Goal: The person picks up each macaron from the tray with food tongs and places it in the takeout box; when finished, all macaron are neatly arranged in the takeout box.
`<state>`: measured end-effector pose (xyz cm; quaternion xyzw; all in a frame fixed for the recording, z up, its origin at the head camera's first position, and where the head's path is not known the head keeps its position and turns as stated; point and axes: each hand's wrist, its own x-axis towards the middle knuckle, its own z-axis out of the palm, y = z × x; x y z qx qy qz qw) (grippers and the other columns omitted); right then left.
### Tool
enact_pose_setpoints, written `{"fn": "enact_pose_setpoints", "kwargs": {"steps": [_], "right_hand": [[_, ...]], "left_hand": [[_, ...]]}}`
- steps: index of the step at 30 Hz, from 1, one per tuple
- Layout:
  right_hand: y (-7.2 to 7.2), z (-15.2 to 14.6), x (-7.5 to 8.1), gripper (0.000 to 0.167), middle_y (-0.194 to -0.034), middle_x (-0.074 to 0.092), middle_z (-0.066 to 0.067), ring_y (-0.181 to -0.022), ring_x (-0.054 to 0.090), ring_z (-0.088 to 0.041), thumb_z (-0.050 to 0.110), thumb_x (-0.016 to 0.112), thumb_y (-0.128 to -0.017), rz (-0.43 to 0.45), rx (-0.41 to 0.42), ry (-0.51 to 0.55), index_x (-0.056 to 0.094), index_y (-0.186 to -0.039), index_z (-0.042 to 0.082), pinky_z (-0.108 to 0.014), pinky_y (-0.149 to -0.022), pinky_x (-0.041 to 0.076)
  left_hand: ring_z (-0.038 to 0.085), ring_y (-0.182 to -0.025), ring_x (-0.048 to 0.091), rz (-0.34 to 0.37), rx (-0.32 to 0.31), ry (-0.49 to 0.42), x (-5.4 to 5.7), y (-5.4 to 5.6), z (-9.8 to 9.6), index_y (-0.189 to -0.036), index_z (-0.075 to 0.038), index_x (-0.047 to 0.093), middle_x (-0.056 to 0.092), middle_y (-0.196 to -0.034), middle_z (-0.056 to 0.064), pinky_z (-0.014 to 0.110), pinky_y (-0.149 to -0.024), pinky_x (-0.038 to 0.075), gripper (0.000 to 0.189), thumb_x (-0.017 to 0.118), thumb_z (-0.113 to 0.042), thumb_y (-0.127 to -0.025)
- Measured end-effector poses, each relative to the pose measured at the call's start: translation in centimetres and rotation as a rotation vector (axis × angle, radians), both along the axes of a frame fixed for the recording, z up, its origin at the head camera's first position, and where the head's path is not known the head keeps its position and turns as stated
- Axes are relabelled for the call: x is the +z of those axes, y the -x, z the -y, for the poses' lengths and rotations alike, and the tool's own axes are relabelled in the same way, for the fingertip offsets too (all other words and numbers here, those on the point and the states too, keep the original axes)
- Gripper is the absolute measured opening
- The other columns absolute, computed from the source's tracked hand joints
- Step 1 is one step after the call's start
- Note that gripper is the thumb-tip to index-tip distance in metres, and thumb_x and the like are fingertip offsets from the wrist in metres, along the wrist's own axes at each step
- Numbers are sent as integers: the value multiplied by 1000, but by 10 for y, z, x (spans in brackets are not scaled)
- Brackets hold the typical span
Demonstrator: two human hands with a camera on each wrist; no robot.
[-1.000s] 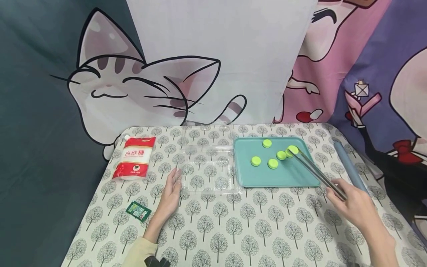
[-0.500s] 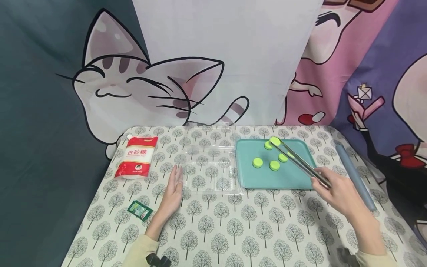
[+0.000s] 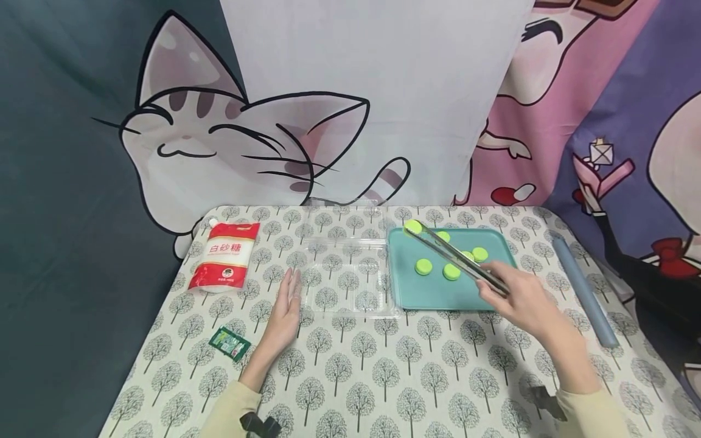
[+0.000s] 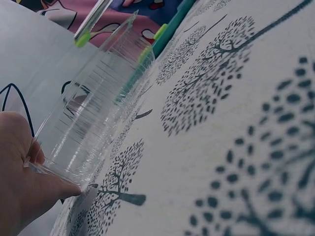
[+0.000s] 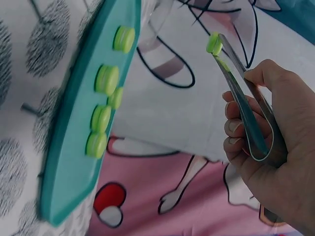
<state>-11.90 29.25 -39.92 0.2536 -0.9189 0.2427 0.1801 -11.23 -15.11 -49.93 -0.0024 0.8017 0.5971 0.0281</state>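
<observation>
My right hand (image 3: pixel 523 298) grips metal tongs (image 3: pixel 457 255), whose tips pinch a green macaron (image 3: pixel 413 227). In the head view the macaron overlaps the far left corner of a teal tray (image 3: pixel 427 295); the right wrist view shows it raised, well apart from the tray. Several more green macarons (image 3: pixel 423 266) lie on the tray. Left of it stands a clear plastic box (image 3: pixel 350 292), its lid (image 3: pixel 345 222) folded back. My left hand (image 3: pixel 283 313) rests against the box's left side with fingers extended, the thumb (image 4: pixel 54 186) along the lower edge in the left wrist view.
A red and white sugar bag (image 3: pixel 226 255) lies at the far left of the tree-patterned cloth (image 3: pixel 361 365). Nearer is a small green packet (image 3: pixel 230 344). A blue-grey roll (image 3: pixel 585 292) lies along the right side. Printed curtains (image 3: pixel 427 91) hang behind the table.
The tongs have lifted a macaron from the right part of the tray and carried it left toward the box. My right hand moved left with them; the left hand stays at the box.
</observation>
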Motion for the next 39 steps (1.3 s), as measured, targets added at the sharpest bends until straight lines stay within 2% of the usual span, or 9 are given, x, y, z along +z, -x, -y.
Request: {"fn": "enact_pose_setpoints", "kwargs": {"steps": [8, 16, 25, 31, 33, 39], "right_hand": [[17, 38, 0, 23, -73, 61, 7, -59, 46, 3, 9, 71, -88, 67, 128, -15, 67, -109, 4, -16, -45, 45], [31, 75, -5, 23, -78, 64, 6, -62, 50, 0, 17, 68, -93, 169, 215, -49, 67, -113, 5, -17, -50, 49], [45, 111, -14, 25, -89, 70, 0, -64, 51, 0, 17, 65, -94, 193, 344, -60, 68, -113, 1, -19, -56, 53], [52, 131, -20, 32, -99, 74, -10, -66, 53, 0, 19, 62, -96, 234, 351, -142, 67, -119, -3, -23, -70, 60], [54, 136, -21, 34, -103, 74, -12, -64, 54, -3, 20, 62, -96, 270, 341, -175, 67, -120, -3, -23, -68, 59], [60, 147, -26, 34, -111, 74, -17, -78, 66, -13, 21, 59, -99, 319, 328, -240, 65, -121, -4, -28, -80, 62]], "left_hand": [[27, -157, 16, -14, 6, 1, 3, 0, -1, -164, -13, 0, 15, -171, 6, 48, -131, 3, 62, 30, -12, -110], [27, -158, 16, -19, -2, -16, 4, 0, -2, -164, -12, 0, 15, -171, 7, 46, -131, 4, 62, 30, -11, -110], [27, -157, 17, -22, 9, 2, -1, 3, -1, -164, -12, 2, 15, -170, 6, 47, -131, 5, 61, 29, -11, -110], [26, -157, 16, -15, 8, 18, -1, 2, -1, -164, -16, 3, 16, -170, 4, 49, -131, 3, 60, 30, -17, -111], [26, -157, 17, -16, 11, 23, -1, 2, -1, -164, -16, 3, 17, -170, 3, 49, -131, 3, 60, 30, -17, -111], [25, -157, 17, -18, 15, 21, 0, 2, 0, -164, -15, 4, 18, -170, 3, 48, -131, 5, 60, 30, -14, -110]]}}
